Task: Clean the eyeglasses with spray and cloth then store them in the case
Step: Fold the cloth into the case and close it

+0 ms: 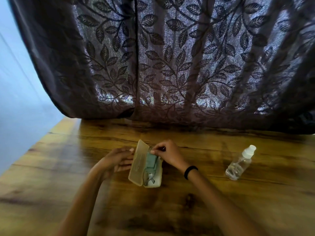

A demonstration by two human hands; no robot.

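Note:
A translucent beige eyeglass case (136,169) lies open on the wooden table (221,210), its lid tilted up to the left. Inside lie a folded teal cloth (151,161) and the eyeglasses (149,179), seen at the near end under the cloth. My left hand (119,160) rests against the outside of the lid, fingers holding it up. My right hand (167,155) is at the case's far end, thumb and fingers pinched on the top edge of the cloth. A clear spray bottle (240,163) with a white cap stands to the right, untouched.
A dark leaf-patterned curtain (170,65) hangs along the table's far edge. The table's left edge (34,147) runs diagonally beside a pale wall. A black band sits on my right wrist (190,171).

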